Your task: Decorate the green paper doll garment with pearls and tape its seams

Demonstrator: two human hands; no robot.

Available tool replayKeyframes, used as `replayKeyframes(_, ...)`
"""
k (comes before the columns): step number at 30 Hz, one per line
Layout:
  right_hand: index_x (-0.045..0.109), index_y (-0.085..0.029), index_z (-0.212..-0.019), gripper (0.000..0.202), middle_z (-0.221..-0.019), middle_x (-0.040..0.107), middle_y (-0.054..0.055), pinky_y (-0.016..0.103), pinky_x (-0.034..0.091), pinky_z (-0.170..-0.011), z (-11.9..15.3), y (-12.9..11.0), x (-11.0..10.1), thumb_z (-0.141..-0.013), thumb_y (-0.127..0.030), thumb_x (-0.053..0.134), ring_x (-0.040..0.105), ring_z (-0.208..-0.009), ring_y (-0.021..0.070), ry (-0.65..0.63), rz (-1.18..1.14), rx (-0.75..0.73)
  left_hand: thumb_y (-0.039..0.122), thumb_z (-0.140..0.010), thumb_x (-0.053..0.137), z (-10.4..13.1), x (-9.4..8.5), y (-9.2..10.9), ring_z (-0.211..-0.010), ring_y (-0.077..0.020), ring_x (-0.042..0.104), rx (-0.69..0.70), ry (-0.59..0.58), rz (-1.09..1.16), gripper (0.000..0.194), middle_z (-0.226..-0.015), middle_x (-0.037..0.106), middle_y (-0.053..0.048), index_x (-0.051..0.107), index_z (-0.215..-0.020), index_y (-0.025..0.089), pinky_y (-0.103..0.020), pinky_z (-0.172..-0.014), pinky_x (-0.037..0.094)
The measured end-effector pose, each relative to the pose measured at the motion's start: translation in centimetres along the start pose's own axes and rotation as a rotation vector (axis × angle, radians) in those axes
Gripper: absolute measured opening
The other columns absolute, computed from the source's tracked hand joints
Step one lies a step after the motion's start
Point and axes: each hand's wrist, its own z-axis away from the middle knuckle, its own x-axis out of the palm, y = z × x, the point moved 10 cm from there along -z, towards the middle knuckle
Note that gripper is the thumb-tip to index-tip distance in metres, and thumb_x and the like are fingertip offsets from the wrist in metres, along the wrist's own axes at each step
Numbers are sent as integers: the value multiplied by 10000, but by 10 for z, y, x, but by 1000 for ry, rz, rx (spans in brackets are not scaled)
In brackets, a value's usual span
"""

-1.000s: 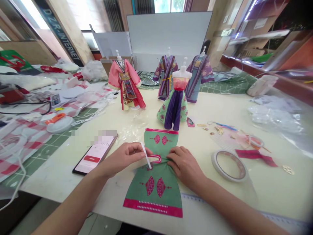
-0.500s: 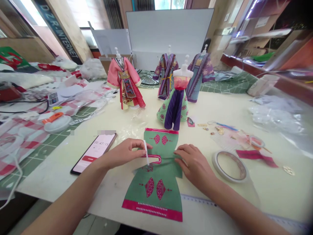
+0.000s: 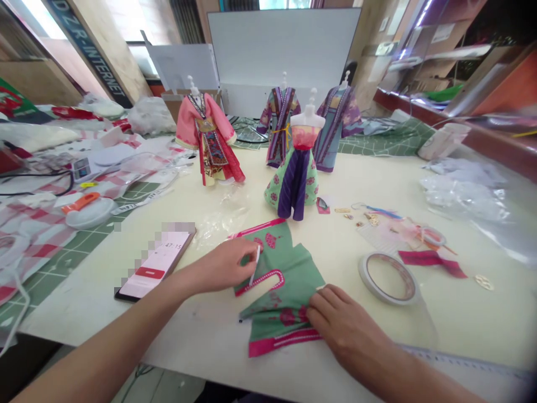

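Note:
A small green garment piece (image 3: 298, 267) with magenta borders and fan prints lies turned and wrinkled on the pale table. A slit with a dotted magenta edge opens from its left side. My left hand (image 3: 229, 263), over the garment's left part, pinches a thin white strip (image 3: 255, 268) that stands up from the fingers. Whether it also grips cloth is hidden. My right hand (image 3: 335, 313) is closed on the garment's lower right part, bunching the fabric near the lower magenta border; its fingertips are partly covered by the cloth.
Behind the garment stand several dressed doll forms, the nearest a form in a green-and-purple skirt (image 3: 293, 173). A phone (image 3: 157, 263) lies left of my left forearm. On the right are a tape roll (image 3: 364, 277), a magenta ribbon (image 3: 432, 261) and a ruler (image 3: 461, 361).
The garment, flat and upright before, is now turned and creased, its lower end drawn up and right. My right hand has moved down onto its lower part. The left still pinches the strip.

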Motion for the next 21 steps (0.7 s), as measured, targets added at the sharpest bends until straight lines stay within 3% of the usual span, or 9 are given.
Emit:
replayKeyframes(4,586,-180,-824,204,-797,558,39,354,391,-686,24,24,-26,-913,-90,427,461,-727,200,-7,-125,56,261,-830,435,29,16,3,-681,-168,568,-73,-15,15,201,-739,626,-3,601,-741,192,-247,-582,391)
replayKeyframes(8,611,-157,-944,239,-876,575,73,373,399,-736,18,33,-43,-902,-49,402,479,-814,216,14,-239,69,297,-855,439,48,23,5,-799,-192,601,-156,36,65,225,-767,636,-2,625,-769,205,-251,-651,434)
replayKeyframes(12,615,-196,-1033,199,-1026,569,73,354,418,-806,-16,38,-31,-886,-100,521,484,-929,215,-21,-274,4,323,-854,483,56,33,6,-916,-217,605,-196,34,99,192,-886,664,-4,639,-799,225,-264,-718,458)
replayKeyframes(15,636,-212,-980,168,-1050,557,54,348,403,-875,-35,40,-19,-834,-130,635,482,-961,200,-25,-294,-65,312,-853,499,60,39,1,-1007,-230,592,-220,23,175,176,-1056,661,-11,643,-796,229,-289,-806,458)
replayKeyframes(21,604,-173,-820,95,-963,566,53,347,404,-851,-44,36,-18,-871,-107,559,483,-911,189,29,-331,-110,256,-835,514,64,50,-2,-1131,-240,548,-223,-7,339,146,-1220,614,-27,658,-824,235,-328,-919,419)
